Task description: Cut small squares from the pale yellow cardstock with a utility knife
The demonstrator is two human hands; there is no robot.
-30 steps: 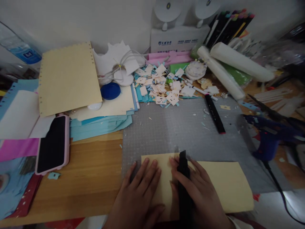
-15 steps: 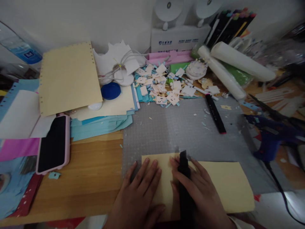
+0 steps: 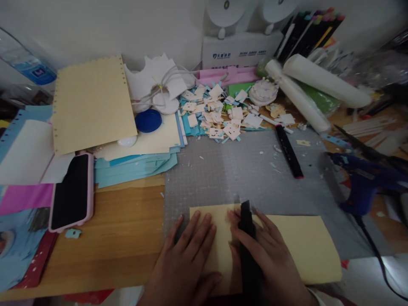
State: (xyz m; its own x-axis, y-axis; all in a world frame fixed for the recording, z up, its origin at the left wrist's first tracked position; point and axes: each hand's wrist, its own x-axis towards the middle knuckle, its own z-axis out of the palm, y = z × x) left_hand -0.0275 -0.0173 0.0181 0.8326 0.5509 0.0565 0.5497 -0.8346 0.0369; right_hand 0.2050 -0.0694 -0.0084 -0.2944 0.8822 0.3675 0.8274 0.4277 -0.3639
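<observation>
Some cream paper (image 3: 302,250) lies on the grey cutting mat (image 3: 210,174), at the near edge of the wooden bench (image 3: 124,238); the left hand (image 3: 186,253) rests flat on it, fingers extended and holding nothing; the right hand (image 3: 270,250) has its fingers closed around a black utility knife (image 3: 247,250); a black marker (image 3: 288,151) lies beyond, left of a blue glue gun (image 3: 360,180).

Your left hand (image 3: 183,257) and right hand (image 3: 270,257) are bare; 1 pale right cuff (image 3: 319,296) shows, and your clothing (image 3: 230,300) looks dark red.
</observation>
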